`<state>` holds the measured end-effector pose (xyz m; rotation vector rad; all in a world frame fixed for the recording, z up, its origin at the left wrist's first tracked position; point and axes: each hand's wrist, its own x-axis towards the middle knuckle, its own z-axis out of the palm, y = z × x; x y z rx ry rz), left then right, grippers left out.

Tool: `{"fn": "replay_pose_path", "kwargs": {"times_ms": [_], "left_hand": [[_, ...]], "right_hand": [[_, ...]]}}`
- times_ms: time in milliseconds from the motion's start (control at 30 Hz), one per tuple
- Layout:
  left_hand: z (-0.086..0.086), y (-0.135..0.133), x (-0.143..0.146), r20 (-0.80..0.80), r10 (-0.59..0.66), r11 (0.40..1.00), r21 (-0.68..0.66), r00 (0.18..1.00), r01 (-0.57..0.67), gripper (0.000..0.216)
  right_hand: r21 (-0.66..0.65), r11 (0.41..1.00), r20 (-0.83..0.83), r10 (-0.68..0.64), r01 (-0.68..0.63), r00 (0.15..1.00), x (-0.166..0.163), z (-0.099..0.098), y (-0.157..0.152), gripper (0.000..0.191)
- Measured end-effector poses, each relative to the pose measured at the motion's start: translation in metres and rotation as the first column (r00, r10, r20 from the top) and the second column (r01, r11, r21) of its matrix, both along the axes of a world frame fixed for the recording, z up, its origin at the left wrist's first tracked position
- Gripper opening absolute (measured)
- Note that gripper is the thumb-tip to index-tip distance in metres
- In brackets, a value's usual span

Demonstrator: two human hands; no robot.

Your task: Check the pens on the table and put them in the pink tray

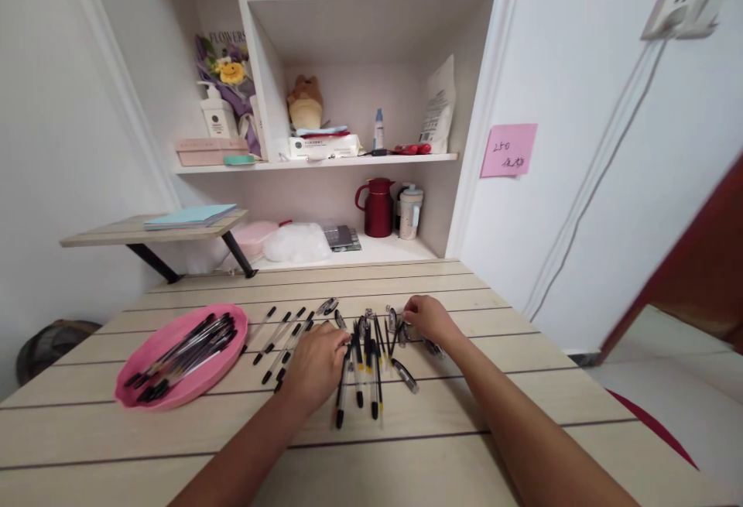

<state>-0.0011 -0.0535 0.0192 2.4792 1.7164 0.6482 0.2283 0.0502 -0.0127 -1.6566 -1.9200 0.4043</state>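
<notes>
My left hand (316, 364) is closed on the tabletop, its thumb and fingertips pinched at the upper end of a clear pen barrel (343, 387) with a black end. Right of it lie several loose pen barrels and thin dark refills with yellowish parts (375, 379). My right hand (430, 320) reaches in among black clear-sided pen caps, its fingers bent and pressed together; what they hold is hidden. A single pen cap (405, 375) lies nearer to me. Left of my left hand several pens (281, 337) lie slanted in a loose row, partly covered by the hand.
A pink oval tray (239, 352) on the left holds a bundle of black-capped pens (194, 348). Behind the slatted wooden table (464, 445) stand white shelves (348, 162) with a red jug (378, 209) and a cup (409, 213). A small raised shelf (110, 232) stands back left.
</notes>
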Motion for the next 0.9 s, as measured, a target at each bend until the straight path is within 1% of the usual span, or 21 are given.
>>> {"fn": "replay_pose_path", "kwargs": {"times_ms": [133, 200, 367, 467, 567, 633, 767, 900], "left_hand": [[0.005, 0.017, 0.015, -0.053, 0.058, 0.997, -0.051, 0.997, -0.061, 0.021], [0.002, 0.024, 0.02, -0.082, 0.083, 0.994, -0.068, 0.993, -0.088, 0.019], [-0.007, 0.035, 0.027, -0.127, 0.126, 0.989, -0.058, 0.984, -0.134, 0.019], [-0.008, 0.039, 0.029, -0.123, 0.146, 0.985, -0.071, 0.981, -0.156, 0.02], [-0.012, 0.043, 0.028, -0.097, 0.141, 0.987, -0.061, 0.985, -0.148, 0.022], [-0.017, 0.045, 0.025, -0.079, 0.126, 0.99, -0.056, 0.989, -0.13, 0.023], [-0.024, 0.046, 0.017, -0.05, 0.118, 0.99, -0.072, 0.992, -0.121, 0.022], [-0.021, 0.046, 0.008, 0.015, 0.166, 0.982, -0.097, 0.986, -0.164, 0.022]], "right_hand": [[-0.005, 1.0, 0.046, -0.003, 0.003, 0.999, -0.002, 0.002, -0.001, 0.013], [-0.004, 1.0, 0.066, -0.003, 0.004, 0.998, -0.004, 0.001, -0.002, 0.015], [0.021, 1.0, 0.125, -0.009, 0.006, 0.992, -0.015, 0.001, -0.008, 0.02], [0.061, 0.998, 0.237, -0.002, -0.012, 0.972, -0.024, 0.002, -0.013, 0.025], [0.056, 0.998, 0.368, 0.004, -0.026, 0.93, -0.031, 0.001, -0.017, 0.028], [0.045, 0.999, 0.413, 0.009, -0.03, 0.911, -0.034, 0.0, -0.018, 0.027], [0.032, 0.999, 0.427, 0.019, -0.036, 0.904, -0.036, -0.002, -0.018, 0.019], [0.0, 1.0, 0.415, -0.006, 0.006, 0.91, -0.038, -0.003, -0.018, 0.017]]}}
